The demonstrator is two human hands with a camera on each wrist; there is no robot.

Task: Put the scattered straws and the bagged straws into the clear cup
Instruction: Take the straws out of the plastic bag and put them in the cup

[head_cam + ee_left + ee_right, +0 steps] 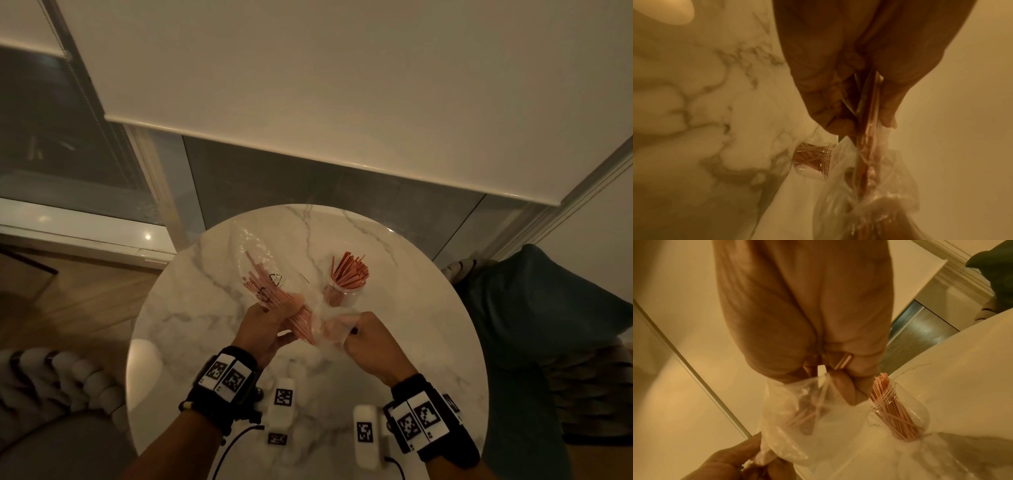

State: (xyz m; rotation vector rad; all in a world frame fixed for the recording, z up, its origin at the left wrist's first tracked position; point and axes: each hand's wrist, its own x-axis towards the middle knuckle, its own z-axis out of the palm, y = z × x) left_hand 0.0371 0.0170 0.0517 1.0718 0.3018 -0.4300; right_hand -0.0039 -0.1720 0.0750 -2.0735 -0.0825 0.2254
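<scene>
A clear plastic bag of thin orange straws is held slanted above the round marble table. My left hand grips the bag around the straw bundle at mid-length. My right hand pinches the bag's crumpled near end. The clear cup stands upright just beyond the hands, holding several orange straws. In the left wrist view the cup shows past my left hand. My right hand holds plastic beside the cup.
Two white tagged devices with cables lie at the table's near edge. A teal cushion is at the right, a knotted grey cushion at the left. A window with a lowered blind stands behind.
</scene>
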